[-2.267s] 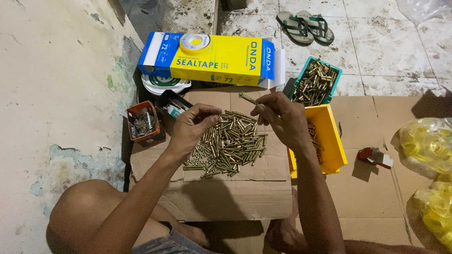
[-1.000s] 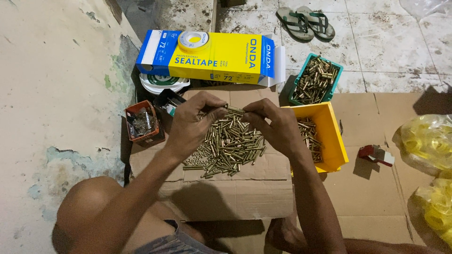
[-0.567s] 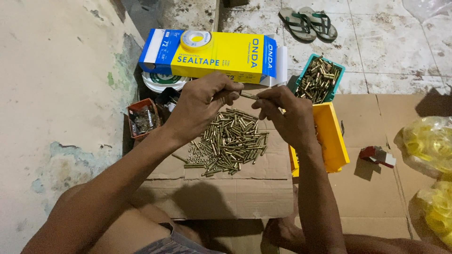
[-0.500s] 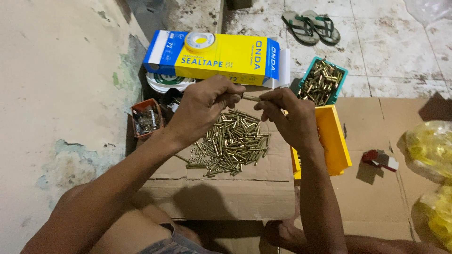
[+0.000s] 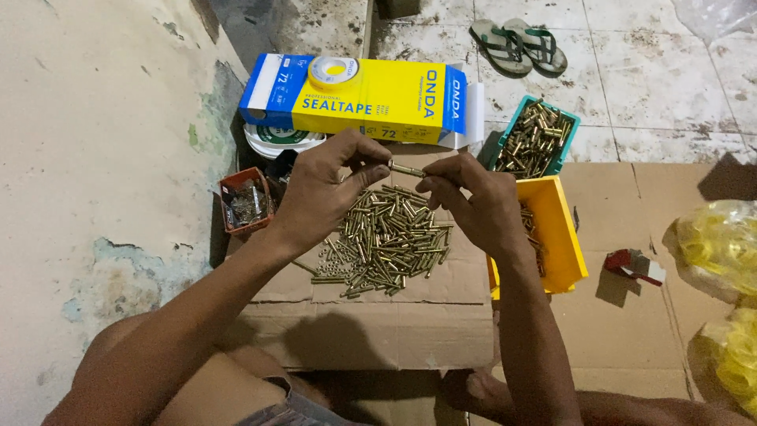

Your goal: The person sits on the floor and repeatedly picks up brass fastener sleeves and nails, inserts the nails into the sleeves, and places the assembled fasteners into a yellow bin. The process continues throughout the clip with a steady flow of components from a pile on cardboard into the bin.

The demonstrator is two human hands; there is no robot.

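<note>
Both hands are raised over a heap of several brass bolts (image 5: 386, 241) lying on a flattened cardboard box (image 5: 371, 323). One brass bolt (image 5: 406, 170) is held level between them: my left hand (image 5: 323, 189) pinches its left end with thumb and fingertips, and my right hand (image 5: 469, 201) pinches its right end. A few small nuts lie at the heap's left edge.
A yellow bin (image 5: 552, 229) stands right of the heap, and a teal tray (image 5: 535, 140) of brass parts lies beyond it. A yellow-and-blue carton (image 5: 363, 99) lies behind, a small red box (image 5: 246, 201) on the left. Sandals (image 5: 520, 43), yellow bags (image 5: 721, 248) and a red-and-white item (image 5: 635, 264) are to the right.
Both hands rose from the heap and came together, holding one bolt between them. The camera view shifted slightly.
</note>
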